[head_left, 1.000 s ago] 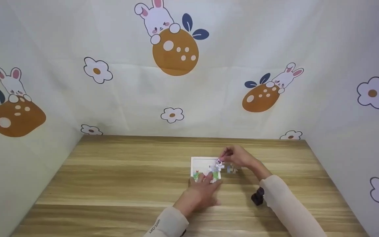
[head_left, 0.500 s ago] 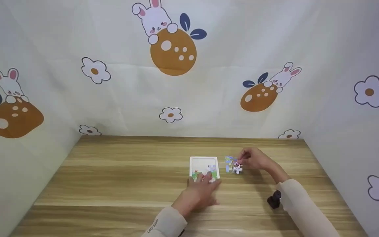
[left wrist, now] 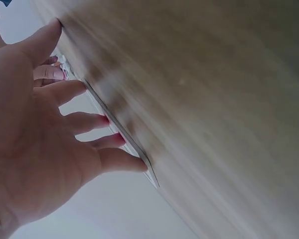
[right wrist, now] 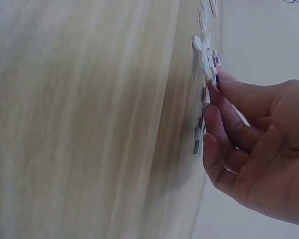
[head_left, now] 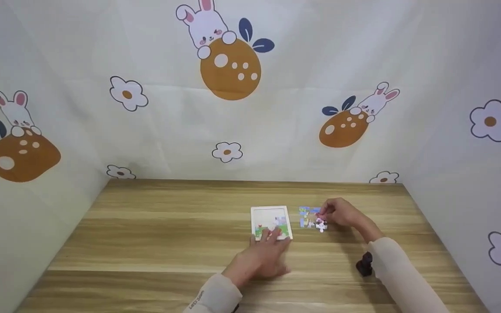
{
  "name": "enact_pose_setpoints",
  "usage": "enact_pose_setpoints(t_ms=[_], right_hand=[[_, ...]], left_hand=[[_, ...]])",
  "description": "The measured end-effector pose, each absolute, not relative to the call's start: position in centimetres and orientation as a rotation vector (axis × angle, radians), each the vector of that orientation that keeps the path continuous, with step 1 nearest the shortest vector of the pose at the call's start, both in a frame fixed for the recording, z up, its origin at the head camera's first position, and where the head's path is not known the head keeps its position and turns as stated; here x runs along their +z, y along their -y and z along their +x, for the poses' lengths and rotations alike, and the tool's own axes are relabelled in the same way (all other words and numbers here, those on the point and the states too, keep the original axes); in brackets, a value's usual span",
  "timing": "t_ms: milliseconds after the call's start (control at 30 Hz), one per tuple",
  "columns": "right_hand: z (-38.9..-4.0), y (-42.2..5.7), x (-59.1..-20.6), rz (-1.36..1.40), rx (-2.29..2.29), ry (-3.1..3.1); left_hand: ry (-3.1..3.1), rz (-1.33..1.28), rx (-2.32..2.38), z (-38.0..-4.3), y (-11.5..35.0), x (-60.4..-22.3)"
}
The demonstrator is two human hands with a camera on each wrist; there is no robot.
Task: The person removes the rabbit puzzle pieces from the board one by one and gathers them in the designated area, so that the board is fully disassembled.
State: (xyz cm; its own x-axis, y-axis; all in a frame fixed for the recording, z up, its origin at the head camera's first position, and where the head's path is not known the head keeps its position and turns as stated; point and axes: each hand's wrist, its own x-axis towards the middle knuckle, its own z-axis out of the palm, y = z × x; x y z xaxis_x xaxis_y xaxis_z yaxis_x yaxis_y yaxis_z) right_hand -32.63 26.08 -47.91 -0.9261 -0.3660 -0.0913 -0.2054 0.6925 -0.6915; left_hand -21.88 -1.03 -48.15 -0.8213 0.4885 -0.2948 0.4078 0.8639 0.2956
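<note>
A square white puzzle tray (head_left: 253,217) lies on the table, its near part filled with a green, red and white picture. My left hand (head_left: 262,257) rests on the tray's near edge with spread, fairly straight fingers; in the left wrist view the fingertips (left wrist: 123,140) touch that edge. Between thumb and fingers, my right hand (head_left: 342,213) pinches a white and pink puzzle piece (head_left: 321,224), also seen as a puzzle piece (right wrist: 207,57) in the right wrist view. Right of the tray, beneath this piece, lie several blue and yellow puzzle pieces (head_left: 303,217), partly hidden.
The wood-grain table (head_left: 146,234) reaches back to a pale curtain (head_left: 168,121) printed with rabbits and flowers, which also closes both sides. A small black device (head_left: 364,264) sits at the right wrist.
My right hand has carried the pinched puzzle piece from over the tray's right edge rightward to the loose pieces, then slightly further right. The left hand stays on the tray.
</note>
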Motion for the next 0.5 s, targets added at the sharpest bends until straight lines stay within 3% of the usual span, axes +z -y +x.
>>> enact_pose_setpoints(t_ms=[500], right_hand=[[-32.63, -25.22, -47.83, -0.432, -0.997, -2.789]], left_hand=[[-2.677, 0.717, 0.287, -22.04, 1.7, -47.95]])
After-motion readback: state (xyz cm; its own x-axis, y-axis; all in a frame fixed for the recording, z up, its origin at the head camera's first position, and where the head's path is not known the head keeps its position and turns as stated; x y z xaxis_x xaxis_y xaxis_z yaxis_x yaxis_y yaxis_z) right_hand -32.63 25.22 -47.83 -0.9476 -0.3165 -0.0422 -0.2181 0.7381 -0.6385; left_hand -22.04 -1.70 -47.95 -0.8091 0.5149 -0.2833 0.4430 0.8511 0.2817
